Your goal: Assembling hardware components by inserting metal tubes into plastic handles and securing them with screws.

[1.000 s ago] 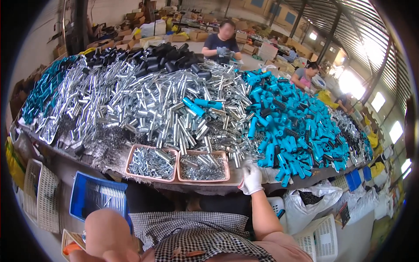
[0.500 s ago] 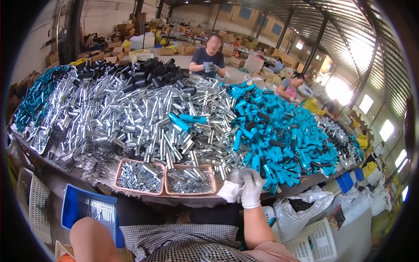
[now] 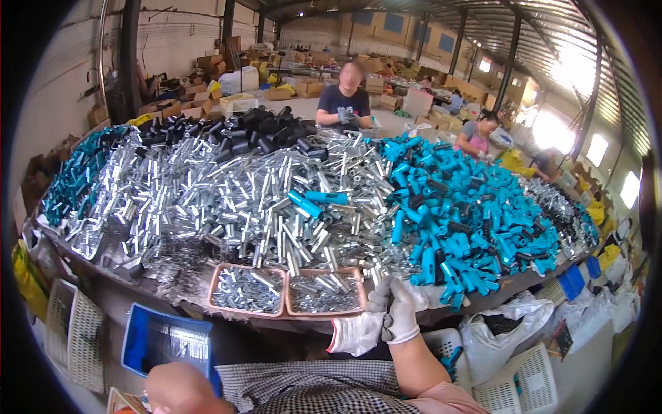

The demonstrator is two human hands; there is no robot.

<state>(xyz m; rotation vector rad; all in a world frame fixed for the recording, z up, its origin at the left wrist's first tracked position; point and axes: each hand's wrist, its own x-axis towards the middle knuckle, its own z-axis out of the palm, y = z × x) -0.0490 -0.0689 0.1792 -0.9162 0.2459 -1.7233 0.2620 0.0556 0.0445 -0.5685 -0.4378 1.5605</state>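
My right hand, in a white glove with grey-coated fingers, is closed on a loose white glove. The loose glove's red-edged cuff points left, and its grey fingers stick up against my right hand. Both are in front of the table edge, just right of two pink trays. A bare, blurred part of my left arm shows at the lower left; the left hand itself cannot be made out. Beyond the hands lie silver metal tubes in a wide heap, with two turquoise plastic handles on top.
Small metal parts fill the left pink tray and right pink tray. Turquoise handles are heaped right, black sleeves at the back. A blue crate and white baskets stand below. One person works across the table.
The loose glove has come down and left from the table edge, its red cuff now visible. My right hand is slightly lower, and the whole view has shifted.
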